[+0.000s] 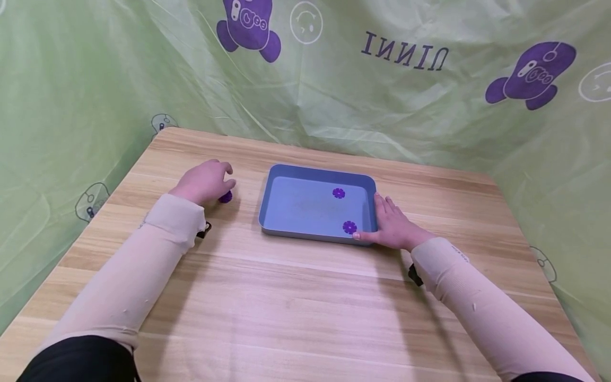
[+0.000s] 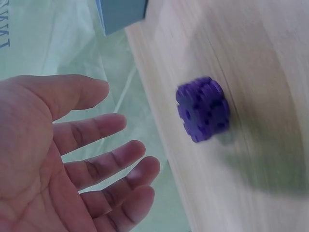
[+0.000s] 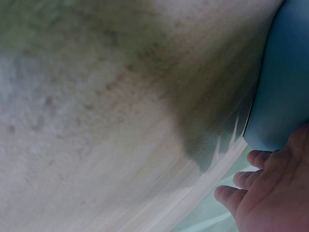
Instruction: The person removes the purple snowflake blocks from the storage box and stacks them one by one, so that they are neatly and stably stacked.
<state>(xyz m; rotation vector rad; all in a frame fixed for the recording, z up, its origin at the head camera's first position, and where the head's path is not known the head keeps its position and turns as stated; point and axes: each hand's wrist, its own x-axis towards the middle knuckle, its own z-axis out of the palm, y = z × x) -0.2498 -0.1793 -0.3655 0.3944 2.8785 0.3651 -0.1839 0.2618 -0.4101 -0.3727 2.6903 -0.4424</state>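
A blue rectangular tray (image 1: 300,204) lies on the wooden table. Two purple flower-shaped notched discs are in its right half, one farther back (image 1: 339,193) and one by the near right corner (image 1: 350,227). My right hand (image 1: 393,225) rests against the tray's right side, fingers along the wall and thumb over the near corner. To the tray's left, my left hand (image 1: 204,182) hovers over the table with spread, slightly bent fingers, holding nothing. Just beyond those fingers, in the left wrist view, sits a small cluster of purple notched discs (image 2: 203,109), partly hidden in the head view.
The wooden table (image 1: 305,307) stretches toward me in front of the tray. A green printed curtain (image 1: 334,95) hangs behind the table and along its sides. A dark wrist strap part (image 1: 204,230) shows below my left cuff, another (image 1: 415,275) below my right.
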